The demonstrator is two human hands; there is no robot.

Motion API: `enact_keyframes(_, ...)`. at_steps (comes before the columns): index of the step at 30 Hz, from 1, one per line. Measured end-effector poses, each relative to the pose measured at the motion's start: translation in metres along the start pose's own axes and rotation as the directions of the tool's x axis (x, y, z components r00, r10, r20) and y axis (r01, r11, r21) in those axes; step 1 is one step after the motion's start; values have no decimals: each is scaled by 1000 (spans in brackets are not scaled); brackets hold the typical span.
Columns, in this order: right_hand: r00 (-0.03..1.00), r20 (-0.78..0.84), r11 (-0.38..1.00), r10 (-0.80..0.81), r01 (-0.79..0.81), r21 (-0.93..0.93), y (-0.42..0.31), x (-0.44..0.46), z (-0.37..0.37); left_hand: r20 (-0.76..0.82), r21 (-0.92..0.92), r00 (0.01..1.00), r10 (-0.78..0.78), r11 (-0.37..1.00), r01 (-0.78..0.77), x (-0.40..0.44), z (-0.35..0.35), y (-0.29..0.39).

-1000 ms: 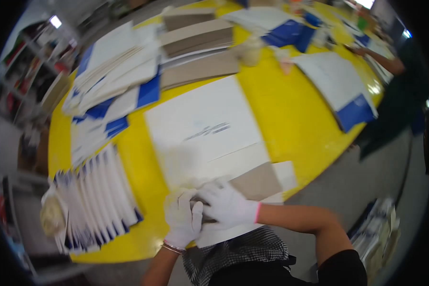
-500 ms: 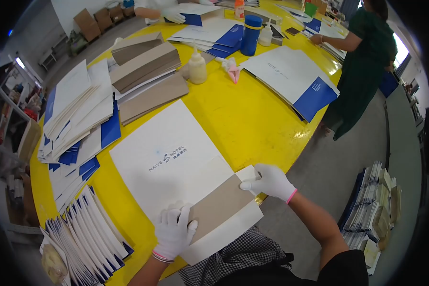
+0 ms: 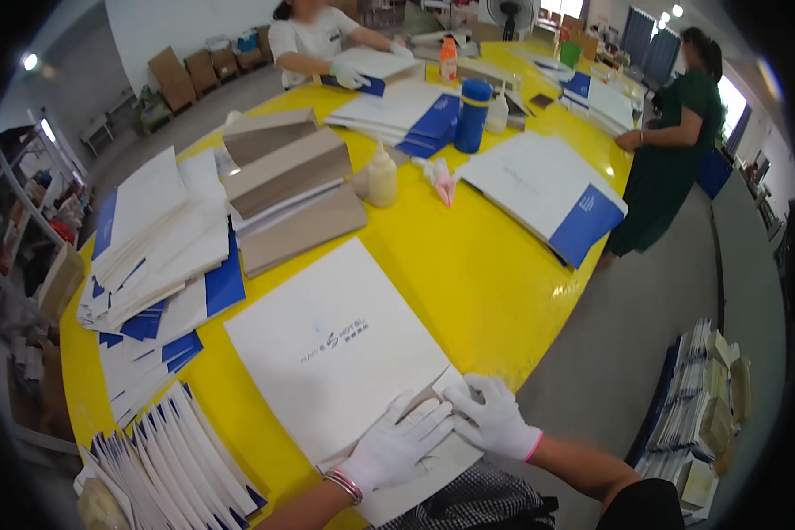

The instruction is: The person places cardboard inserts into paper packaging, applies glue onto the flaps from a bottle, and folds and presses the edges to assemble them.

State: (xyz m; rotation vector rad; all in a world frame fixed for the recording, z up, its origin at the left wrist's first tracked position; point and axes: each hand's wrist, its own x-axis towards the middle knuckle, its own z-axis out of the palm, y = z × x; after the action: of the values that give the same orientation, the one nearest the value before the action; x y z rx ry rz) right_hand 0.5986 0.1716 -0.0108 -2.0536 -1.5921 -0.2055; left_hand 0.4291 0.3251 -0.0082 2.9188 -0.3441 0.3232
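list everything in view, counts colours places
table: 1, yellow, centre
printed sheet: 1, white, under hands
folded row: several, white and blue, near left
paper piles: several, white and blue, around table
boards: several, brown, behind sheet
squeeze bottles: 2, pale, mid-table
cylinder: 1, blue, beside far squeeze bottle
bottle: 1, orange, far side
crumpled item: 1, pink and white, mid-table
container: 1, green, far right
fan: 1, dark, far end
cardboard boxes: several, brown, far left
curtains: several, dark, far right
shelving: 1, grey, left edge
floor stack: 1, mostly white, right
co-workers: 2, white top far, green dress right
checked cloth: 1, black-and-white, lap
left hand: 1, white glove, on sheet
right hand: 1, white glove, beside left
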Motion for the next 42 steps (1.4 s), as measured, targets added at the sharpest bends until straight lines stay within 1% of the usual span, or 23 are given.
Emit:
enact_keyframes(2,996,73,980,-43,28,195,9,15,9,82,-26,987,-139,990,142,7,-5,-3)
enact_keyframes(3,994,45,978,-99,89,188,12,27,15,72,-13,988,-139,990,140,10,-9,-6)
enact_keyframes(5,981,83,965,-177,156,213,18,46,10,274,94,930,-245,969,228,13,-19,-10)
enact_keyframes(7,958,127,944,-257,222,243,33,74,4,280,123,929,-243,969,216,12,-14,-12)
enact_keyframes(9,872,355,891,-336,173,419,57,112,0,285,147,926,-246,966,211,9,-9,-14)
enact_keyframes(10,931,334,831,-145,-69,552,66,133,10,282,102,931,-231,972,210,8,-8,-15)
enact_keyframes(11,939,339,691,63,-286,663,75,158,29,277,60,938,-208,978,199,8,-8,-15)
enact_keyframes(12,892,427,263,148,-452,852,85,194,51,268,75,945,-187,982,173,7,-8,-15)
enact_keyframes(13,837,514,-225,187,-472,852,96,232,78,225,-40,940,-257,961,272,3,-8,-10)
enact_keyframes(14,821,565,-528,-81,-517,674,114,272,111,191,-161,932,-307,927,339,3,-4,-8)
enact_keyframes(15,769,635,-676,69,-432,597,100,300,107,145,-143,942,-301,936,321,1,6,-8)
enact_keyframes(16,745,667,-836,16,-357,418,110,327,129,100,-126,948,-301,942,312,-1,15,-9)
enact_keyframes(18,786,600,-949,150,-56,310,105,366,150,13,-60,975,-220,973,221,-6,18,-10)
enact_keyframes(19,796,574,-965,192,46,260,100,383,152,-61,-13,977,-202,979,202,-7,19,-12)
enact_keyframes(22,564,720,-891,404,421,170,77,409,161,-53,-9,981,-189,982,189,-12,21,-16)
enact_keyframes(25,658,528,-838,537,487,245,97,425,195,-53,-32,984,-168,986,166,-12,23,-19)
enact_keyframes(28,864,391,-912,316,164,375,63,386,158,-75,139,991,-107,983,117,-10,31,-20)
enact_keyframes(31,966,257,-608,14,-196,769,52,308,49,-4,81,984,-176,981,176,1,25,-17)
enact_keyframes(32,974,219,-479,-48,-215,851,43,285,24,325,-28,908,-263,957,288,15,-1,-17)
enact_keyframes(35,966,248,-164,-70,-257,952,1,221,-5,82,-40,970,-228,972,231,1,8,-16)
enact_keyframes(37,951,297,-54,-83,-302,952,-26,187,9,-62,-139,958,-279,953,269,-5,23,-10)
enact_keyframes(40,953,280,101,-117,-269,958,-51,153,26,-69,-164,942,-327,936,313,-8,34,-5)
enact_keyframes(42,849,527,154,-29,-517,842,-77,143,35,-60,-242,938,-342,916,319,-9,28,-6)
